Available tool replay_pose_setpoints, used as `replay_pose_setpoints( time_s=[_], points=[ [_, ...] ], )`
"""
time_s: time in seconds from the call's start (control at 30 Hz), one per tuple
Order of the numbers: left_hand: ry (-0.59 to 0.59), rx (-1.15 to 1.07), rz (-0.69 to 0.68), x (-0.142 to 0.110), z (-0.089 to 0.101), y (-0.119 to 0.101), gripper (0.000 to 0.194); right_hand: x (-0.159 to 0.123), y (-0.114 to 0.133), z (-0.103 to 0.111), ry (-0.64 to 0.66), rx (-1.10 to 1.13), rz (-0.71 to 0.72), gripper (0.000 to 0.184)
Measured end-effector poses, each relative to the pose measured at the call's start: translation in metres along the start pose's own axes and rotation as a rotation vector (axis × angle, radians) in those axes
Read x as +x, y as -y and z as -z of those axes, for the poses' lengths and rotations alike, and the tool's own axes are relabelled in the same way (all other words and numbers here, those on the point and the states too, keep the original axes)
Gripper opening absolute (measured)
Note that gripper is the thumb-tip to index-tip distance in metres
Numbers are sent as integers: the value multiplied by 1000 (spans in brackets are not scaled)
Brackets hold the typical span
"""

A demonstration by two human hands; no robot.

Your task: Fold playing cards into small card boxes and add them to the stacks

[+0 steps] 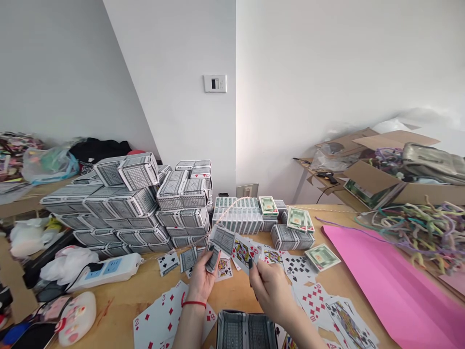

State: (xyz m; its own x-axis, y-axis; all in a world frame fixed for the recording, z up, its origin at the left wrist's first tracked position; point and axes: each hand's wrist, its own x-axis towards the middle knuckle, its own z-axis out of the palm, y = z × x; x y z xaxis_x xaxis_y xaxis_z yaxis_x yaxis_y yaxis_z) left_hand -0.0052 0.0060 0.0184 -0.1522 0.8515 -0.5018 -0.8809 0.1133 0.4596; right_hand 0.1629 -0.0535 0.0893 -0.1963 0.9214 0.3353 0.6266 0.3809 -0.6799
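Observation:
My left hand [202,278], with a red string at the wrist, is closed around a small stack of playing cards [213,260]. Grey patterned card backs [223,240] fan out just above it. In my right hand [271,286] a playing card [242,251] is pinched between thumb and fingers; it shows a court figure and red heart marks. Below and between my wrists stands an open box of grey-backed cards [247,329]. Loose cards lie face up around both hands, among them a ten of diamonds [313,303] and a two of diamonds [147,322].
Tall piles of grey-backed card blocks [127,201] rise at the back left. Green card boxes [240,213] line up behind my hands. A power strip [109,272] lies left, pink paper [378,286] right. Beyond are tangled pipe cleaners [421,232] and a cardboard box [425,191].

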Motion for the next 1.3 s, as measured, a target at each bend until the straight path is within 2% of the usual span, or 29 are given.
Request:
replay_pose_setpoints(
  time_s=[0.1,0.27,0.43,0.63,0.7,0.77,0.9,1.0,1.1,1.17,1.3],
  points=[
    [39,65,-67,3,2,2,24,2,2,6,145,52,-117,31],
    [90,141,-140,6,5,3,20,5,-10,14,266,275,-232,35],
    [88,185,-166,7,5,3,23,8,-26,24,382,548,-374,37],
    [118,301,-184,6,8,1,28,15,-45,26,502,656,-448,36],
    [142,352,-195,4,8,1,32,18,-51,24,483,677,-475,33],
    [154,381,-205,1,6,0,36,20,-56,20,412,701,-487,32],
    [182,457,-202,-9,1,-2,46,22,-67,12,289,738,-497,40],
    [256,561,-118,-15,0,-5,49,21,-75,7,301,686,-468,38],
    [305,653,29,-20,1,-11,39,18,-83,5,315,603,-433,32],
    [298,679,78,-22,3,-16,32,17,-87,3,325,567,-424,27],
    [232,725,87,-23,8,-26,26,15,-93,-4,380,561,-414,23]
  ],
)
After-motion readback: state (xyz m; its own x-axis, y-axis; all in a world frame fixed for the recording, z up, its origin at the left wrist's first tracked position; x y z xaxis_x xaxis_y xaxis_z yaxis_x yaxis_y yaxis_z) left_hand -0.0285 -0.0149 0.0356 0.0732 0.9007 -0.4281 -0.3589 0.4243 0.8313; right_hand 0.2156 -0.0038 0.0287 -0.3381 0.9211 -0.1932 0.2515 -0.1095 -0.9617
